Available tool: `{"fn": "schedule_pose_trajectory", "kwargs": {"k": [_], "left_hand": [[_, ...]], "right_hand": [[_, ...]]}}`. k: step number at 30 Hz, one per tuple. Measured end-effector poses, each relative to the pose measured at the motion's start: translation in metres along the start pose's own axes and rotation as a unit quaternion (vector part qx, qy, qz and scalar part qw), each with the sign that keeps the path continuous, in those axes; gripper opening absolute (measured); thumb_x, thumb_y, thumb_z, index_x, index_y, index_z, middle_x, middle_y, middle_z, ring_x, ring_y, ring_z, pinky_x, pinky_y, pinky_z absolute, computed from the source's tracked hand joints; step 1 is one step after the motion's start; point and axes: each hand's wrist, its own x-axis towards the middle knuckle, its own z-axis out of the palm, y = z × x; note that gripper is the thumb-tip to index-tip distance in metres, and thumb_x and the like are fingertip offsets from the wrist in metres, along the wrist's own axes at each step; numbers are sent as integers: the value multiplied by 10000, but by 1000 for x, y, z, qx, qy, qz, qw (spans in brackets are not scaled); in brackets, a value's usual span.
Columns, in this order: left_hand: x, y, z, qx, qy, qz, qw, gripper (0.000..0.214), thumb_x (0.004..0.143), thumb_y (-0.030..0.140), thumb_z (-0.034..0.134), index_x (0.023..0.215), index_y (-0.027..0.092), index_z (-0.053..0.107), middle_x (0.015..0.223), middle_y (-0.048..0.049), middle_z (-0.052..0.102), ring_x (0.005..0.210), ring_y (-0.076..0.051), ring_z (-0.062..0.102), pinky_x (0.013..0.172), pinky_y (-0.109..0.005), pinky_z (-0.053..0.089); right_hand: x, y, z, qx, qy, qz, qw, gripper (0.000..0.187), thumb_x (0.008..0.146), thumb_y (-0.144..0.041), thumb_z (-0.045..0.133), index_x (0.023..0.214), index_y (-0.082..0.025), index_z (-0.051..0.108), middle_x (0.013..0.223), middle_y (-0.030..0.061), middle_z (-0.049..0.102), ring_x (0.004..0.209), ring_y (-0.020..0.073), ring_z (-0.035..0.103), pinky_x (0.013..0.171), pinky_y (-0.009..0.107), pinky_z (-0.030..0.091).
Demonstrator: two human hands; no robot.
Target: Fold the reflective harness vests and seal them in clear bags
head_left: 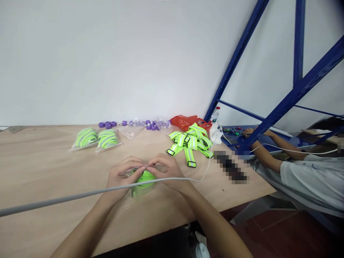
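In the head view, the left hand (pixel 120 176) and right hand (pixel 170 172) meet over the near part of the brown table (pixel 53 175), fingers nearly closed, thumbs and fingertips pinching the upper edge of a clear bag (pixel 138 192). A coiled green strap (pixel 146 175) sits inside it, between the hands. A pale cable (pixel 80 195) crosses the view in front of the bag and both hands, cutting across the room nearest the body.

To the left, a broad stretch of tabletop runs out past the left hand. Beyond it, two filled bags (pixel 108 139) lie side by side, short of the back edge, where purple pieces (pixel 107 125) line up near the wall (pixel 107 53).

Ahead and right, a heap of loose straps (pixel 191 141) leaves a gap of tabletop before the right hand; a red bag (pixel 184 122) lies behind it. The table's front edge slants up to a corner at right, passing under the right forearm. Past the blue frame (pixel 282 98), another person's arm (pixel 264 157) reaches in, well apart.
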Motion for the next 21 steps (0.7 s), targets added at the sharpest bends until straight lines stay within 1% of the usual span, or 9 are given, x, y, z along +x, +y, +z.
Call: {"fn": "schedule_pose_trajectory", "kwargs": {"k": [3, 6, 8, 10, 13, 17, 21], "left_hand": [[0, -2, -1, 4, 7, -13, 1000, 75, 883, 224, 739, 822, 217, 784, 820, -40, 767, 766, -191, 715, 702, -283, 583], [0, -2, -2, -7, 4, -49, 999, 96, 890, 265, 737, 827, 204, 775, 858, -57, 766, 815, -206, 722, 740, -298, 592], [0, -2, -2, -17, 2, -62, 998, 81, 888, 262, 741, 844, 201, 770, 889, -63, 764, 848, -209, 722, 757, -297, 590], [-1, -2, -1, -27, 3, -61, 998, 62, 890, 244, 738, 858, 200, 767, 914, -66, 761, 879, -208, 720, 781, -297, 585], [0, -1, -1, -30, 11, -40, 999, 66, 897, 228, 731, 854, 196, 769, 919, -70, 751, 884, -199, 713, 804, -299, 577], [0, 1, 0, -18, 23, -29, 999, 86, 895, 243, 740, 837, 196, 782, 879, -64, 729, 819, -182, 698, 753, -285, 567], [0, 2, -1, -10, 20, -25, 999, 108, 889, 267, 752, 815, 198, 788, 845, -64, 731, 768, -176, 693, 716, -280, 571]], "right_hand": [[2, -1, 0, -5, -6, -3, 1000, 63, 878, -255, 676, 826, -234, 704, 812, 9, 727, 778, 160, 665, 764, 280, 536], [3, -1, 0, 5, -3, 9, 1000, 50, 857, -216, 679, 817, -230, 706, 809, 3, 720, 776, 153, 665, 748, 264, 529], [4, -1, 2, 19, -2, 22, 1000, 51, 852, -208, 680, 814, -226, 708, 812, 1, 717, 781, 150, 667, 732, 252, 525], [4, 0, 3, 29, -1, 31, 999, 59, 858, -217, 677, 809, -222, 709, 812, 5, 717, 782, 150, 669, 715, 245, 521], [4, 1, 5, 31, -1, 25, 999, 69, 863, -222, 671, 807, -218, 710, 804, 9, 716, 761, 149, 666, 695, 246, 517], [3, 3, 5, 14, 4, 7, 1000, 73, 869, -220, 670, 802, -226, 700, 792, 11, 718, 742, 153, 658, 695, 262, 523], [3, 3, 5, -13, 0, -22, 1000, 89, 892, -234, 668, 807, -233, 694, 781, 12, 715, 745, 159, 654, 700, 277, 520]]}}
